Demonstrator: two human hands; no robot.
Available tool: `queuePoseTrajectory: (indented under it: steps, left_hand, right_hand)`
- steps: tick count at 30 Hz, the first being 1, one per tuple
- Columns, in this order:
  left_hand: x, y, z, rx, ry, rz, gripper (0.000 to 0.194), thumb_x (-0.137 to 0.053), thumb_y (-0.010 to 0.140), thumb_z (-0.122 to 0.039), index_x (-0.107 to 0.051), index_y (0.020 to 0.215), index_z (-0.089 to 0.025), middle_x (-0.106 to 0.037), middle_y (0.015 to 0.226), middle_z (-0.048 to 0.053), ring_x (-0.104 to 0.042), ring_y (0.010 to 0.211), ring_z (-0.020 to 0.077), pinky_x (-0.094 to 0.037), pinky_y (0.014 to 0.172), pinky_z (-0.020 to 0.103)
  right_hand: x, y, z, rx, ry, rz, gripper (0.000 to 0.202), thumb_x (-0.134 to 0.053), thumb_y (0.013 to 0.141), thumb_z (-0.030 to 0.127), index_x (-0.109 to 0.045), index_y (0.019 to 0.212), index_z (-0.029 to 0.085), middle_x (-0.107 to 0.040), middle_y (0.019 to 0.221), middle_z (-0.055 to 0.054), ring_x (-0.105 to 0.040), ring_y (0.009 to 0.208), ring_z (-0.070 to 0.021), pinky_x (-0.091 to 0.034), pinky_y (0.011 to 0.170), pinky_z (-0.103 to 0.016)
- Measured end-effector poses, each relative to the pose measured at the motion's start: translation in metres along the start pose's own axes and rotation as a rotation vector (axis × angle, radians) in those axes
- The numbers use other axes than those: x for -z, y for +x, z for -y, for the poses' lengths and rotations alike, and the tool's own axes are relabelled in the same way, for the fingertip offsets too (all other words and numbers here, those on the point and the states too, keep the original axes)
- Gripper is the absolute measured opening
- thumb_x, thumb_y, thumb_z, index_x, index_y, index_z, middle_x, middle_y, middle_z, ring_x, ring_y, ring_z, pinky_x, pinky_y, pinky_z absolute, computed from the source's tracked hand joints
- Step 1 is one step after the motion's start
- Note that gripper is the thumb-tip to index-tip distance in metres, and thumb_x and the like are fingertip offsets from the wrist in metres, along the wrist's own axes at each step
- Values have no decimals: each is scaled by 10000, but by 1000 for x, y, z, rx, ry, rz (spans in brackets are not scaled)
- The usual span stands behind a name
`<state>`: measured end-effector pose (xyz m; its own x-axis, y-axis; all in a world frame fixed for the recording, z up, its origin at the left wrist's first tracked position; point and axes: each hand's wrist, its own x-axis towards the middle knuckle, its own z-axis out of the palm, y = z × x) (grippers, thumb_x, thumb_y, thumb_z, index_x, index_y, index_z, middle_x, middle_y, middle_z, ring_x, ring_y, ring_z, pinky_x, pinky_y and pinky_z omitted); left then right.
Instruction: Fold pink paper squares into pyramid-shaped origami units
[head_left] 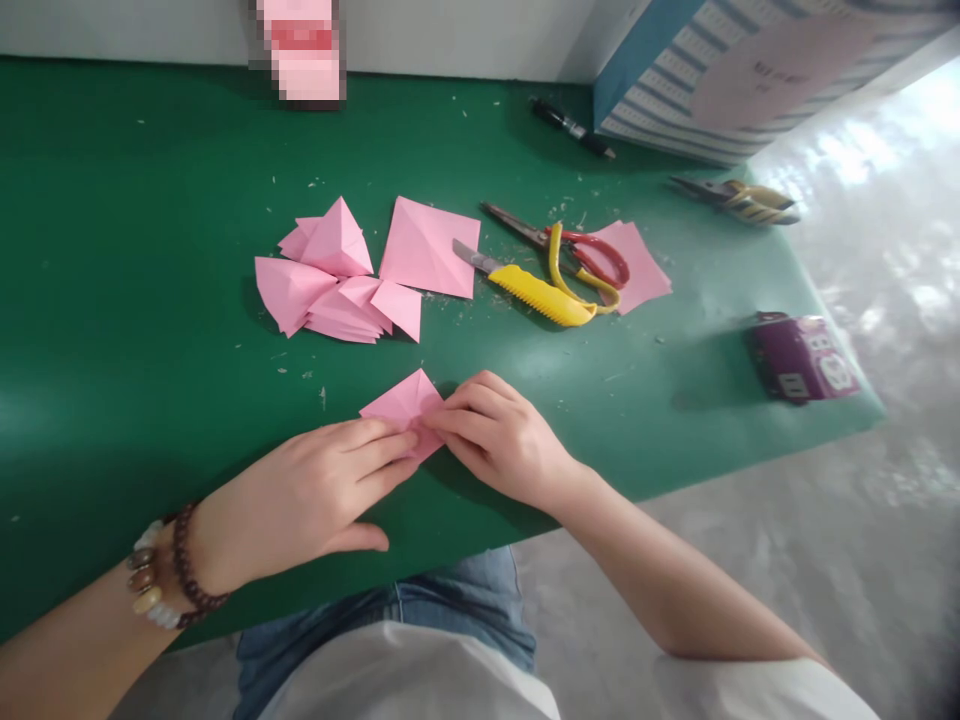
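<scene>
A small pink paper square with crease lines lies near the front edge of the green table. My left hand rests flat with its fingertips on the paper's lower left, thumb held apart. At the paper's right corner, my right hand has its fingers drawn together in a pinch on the edge. Just beyond my hands sits a pile of folded pink paper pieces, with a larger creased pink sheet to its right.
Scissors and a yellow-handled knife lie right of the pile, partly over more pink paper. Farther off are a pen, pliers, a purple box and a striped box. Paper scraps dot the table.
</scene>
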<state>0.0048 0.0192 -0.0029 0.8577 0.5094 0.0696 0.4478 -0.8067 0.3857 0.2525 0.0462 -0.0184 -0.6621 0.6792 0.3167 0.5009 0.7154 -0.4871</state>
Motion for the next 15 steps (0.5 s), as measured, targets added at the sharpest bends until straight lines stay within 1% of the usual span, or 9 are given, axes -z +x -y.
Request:
queuePoseTrajectory:
  steps: [6, 9, 12, 15]
  left_hand:
    - [0, 0, 0, 7, 1, 5, 763, -777, 779, -388, -450, 1417, -128, -556, 1415, 90, -495, 1311, 252, -442, 1112, 384]
    - [1, 0, 0, 7, -1, 11, 781, -788, 767, -390, -445, 1423, -138, -543, 1429, 82, -501, 1303, 249, -454, 1100, 380]
    - [1, 0, 0, -14, 8, 10, 675, -782, 775, -376, -520, 1361, -166, -558, 1413, 76, -513, 1289, 255, -468, 1083, 390]
    - [1, 1, 0, -20, 18, 6, 573, -777, 781, -369, -589, 1283, -168, -588, 1376, 76, -519, 1277, 263, -474, 1075, 406]
  right_hand:
    - [0, 1, 1, 8, -22, -2, 171, -539, 941, 147, -706, 974, 141, -681, 875, -89, -549, 807, -188, -538, 743, -342]
    - [-1, 0, 0, 7, -31, 4, 179, -530, 948, 154, -705, 988, 153, -687, 890, -87, -550, 817, -191, -536, 746, -347]
    - [-1, -1, 1, -11, -45, 18, 192, -517, 957, 165, -704, 996, 173, -690, 904, -81, -555, 827, -194, -535, 755, -353]
    - [0, -1, 1, -15, -48, 22, 190, -519, 957, 168, -706, 989, 165, -690, 897, -83, -553, 822, -193, -532, 751, -350]
